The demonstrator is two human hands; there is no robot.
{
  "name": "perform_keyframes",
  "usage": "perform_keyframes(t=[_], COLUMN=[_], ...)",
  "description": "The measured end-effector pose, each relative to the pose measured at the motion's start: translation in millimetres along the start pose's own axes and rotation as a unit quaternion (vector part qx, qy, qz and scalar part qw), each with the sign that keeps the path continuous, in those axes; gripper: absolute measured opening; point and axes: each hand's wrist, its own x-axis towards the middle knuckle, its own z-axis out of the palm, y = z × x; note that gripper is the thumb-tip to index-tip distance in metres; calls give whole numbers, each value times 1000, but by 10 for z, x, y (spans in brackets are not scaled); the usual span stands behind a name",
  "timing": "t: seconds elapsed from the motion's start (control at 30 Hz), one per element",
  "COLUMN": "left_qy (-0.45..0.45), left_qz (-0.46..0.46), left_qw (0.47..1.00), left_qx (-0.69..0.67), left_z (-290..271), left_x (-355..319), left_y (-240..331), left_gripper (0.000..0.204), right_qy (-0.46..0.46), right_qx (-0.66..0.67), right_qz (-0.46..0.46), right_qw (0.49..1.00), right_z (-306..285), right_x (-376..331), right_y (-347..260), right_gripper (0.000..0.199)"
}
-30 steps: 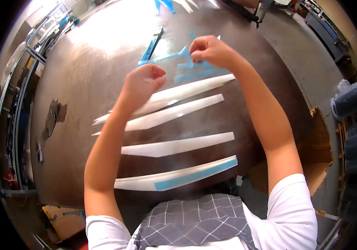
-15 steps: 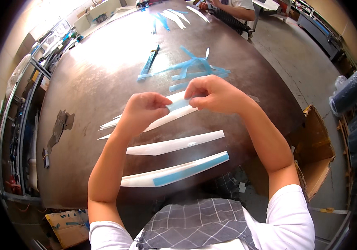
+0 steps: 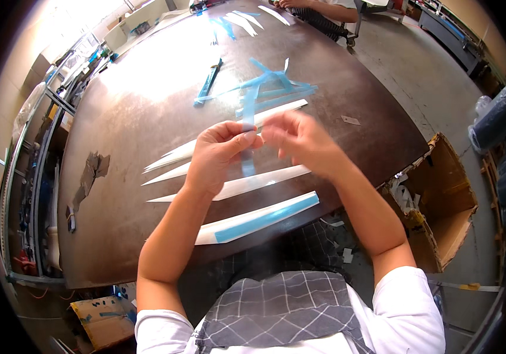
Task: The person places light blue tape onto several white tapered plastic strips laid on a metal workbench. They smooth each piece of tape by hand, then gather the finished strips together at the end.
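Low to the right of the grip, a cardboard box (image 3: 451, 236) gapes, with pale scraps (image 3: 406, 197) in its left part; a second cardboard box (image 3: 102, 324), low to the left of the grip, has bits of blue tape on it, and its contents cannot be made out. Half a second ago the blue strip (image 3: 248, 115) ran crosswise between both hands; now it has swung lengthwise, and the right hand (image 3: 294, 138) is blurred. The left hand (image 3: 229, 141) has thumb and fingers pinched on the strip partway along it. The right hand's curled fingers are just beside that pinch; whether they clasp the strip, I cannot tell. The strip's long axis runs nearly straight away from the person, one end pointing beyond the grip toward a tangle of blue tape (image 3: 276, 79), the other toward the person, over a slim white piece (image 3: 259, 184). Nearest the person, below the grip, lies a white piece with a blue band (image 3: 268, 218). A long blue tool (image 3: 209, 82) lies beyond the grip, to its left.
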Motion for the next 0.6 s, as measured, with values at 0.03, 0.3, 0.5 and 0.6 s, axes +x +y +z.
perform_keyframes(t=[0.03, 0.3, 0.5, 0.6], left_qy=[15, 94, -9, -35], left_qz=[0, -25, -151, -232], left_qw=[998, 991, 985, 972], left_qx=[-57, -95, -78, -14], left_z=[33, 245, 15, -60], left_x=[-18, -64, -32, 1], left_y=[-21, -22, -35, -20], left_gripper=[15, 16, 20, 22], right_qy=[-4, 18, -6, 26], right_qx=[-26, -97, -166, -130], right_qz=[-18, 1, -60, 23], right_qw=[999, 995, 984, 991], right_z=[78, 447, 230, -174], right_x=[-68, -329, -494, -548], right_y=[25, 83, 267, 359], right_gripper=[38, 32, 33, 32])
